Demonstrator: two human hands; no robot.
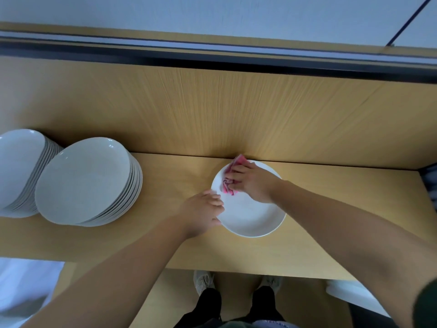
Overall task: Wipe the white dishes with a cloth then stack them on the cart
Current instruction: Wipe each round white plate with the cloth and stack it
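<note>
A white dish (250, 215) lies flat on the wooden table (331, 221), just right of centre. My left hand (203, 210) grips its left rim and holds it steady. My right hand (253, 182) presses a crumpled pink cloth (230, 178) onto the dish's far left inner surface. Part of the cloth sticks out past the far rim. Two tall stacks of white dishes stand at the left: a nearer stack (87, 181) and a second stack (20, 169) at the frame's left edge.
A wooden panel (212, 110) rises right behind the table. Below the table's near edge I see my legs and shoes (203, 281). Something white (26, 290) shows at lower left, and another white object (350, 292) at lower right.
</note>
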